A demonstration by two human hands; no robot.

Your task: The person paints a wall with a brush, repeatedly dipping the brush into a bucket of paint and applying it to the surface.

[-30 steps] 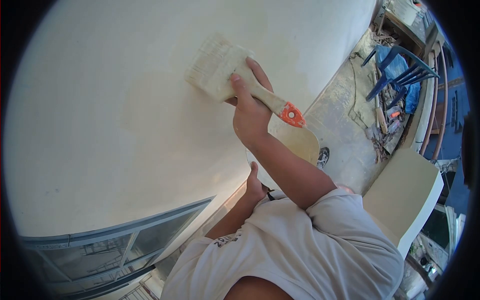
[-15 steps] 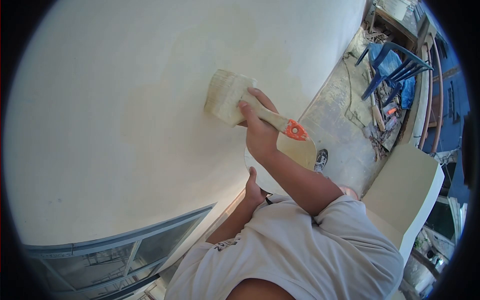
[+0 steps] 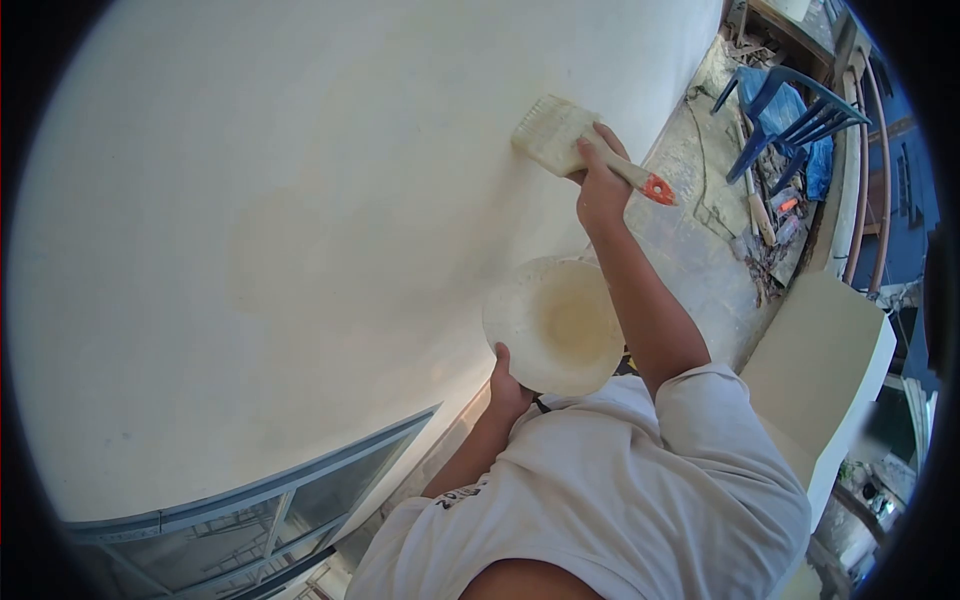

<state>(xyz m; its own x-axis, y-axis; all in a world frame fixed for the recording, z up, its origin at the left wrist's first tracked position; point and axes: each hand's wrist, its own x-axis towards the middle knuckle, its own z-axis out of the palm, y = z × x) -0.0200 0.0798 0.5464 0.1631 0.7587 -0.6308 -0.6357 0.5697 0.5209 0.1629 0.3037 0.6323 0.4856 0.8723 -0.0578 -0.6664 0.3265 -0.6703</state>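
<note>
A wide paintbrush [image 3: 556, 134] with a pale, paint-smeared handle and an orange tip is gripped in my right hand [image 3: 604, 188]. Its bristles are right at the cream wall [image 3: 330, 230], pointing up and left. My left hand [image 3: 510, 388] clasps the rim of a round white bucket [image 3: 508, 312], thumb over the edge and fingers hidden beneath. The bucket hangs close to my body, its open top toward me, with yellowish liquid at the bottom. Faint darker patches show on the wall to the left of the brush.
A blue plastic chair [image 3: 790, 125] stands at upper right among debris and bottles on the concrete floor [image 3: 690, 260]. A cream ledge [image 3: 815, 350] runs along my right side. A grey-framed window [image 3: 290, 510] lies at lower left.
My right hand has moved the paintbrush up and to the right along the wall. The bucket's inside now shows more fully, as my forearm no longer covers it. My left hand has barely moved.
</note>
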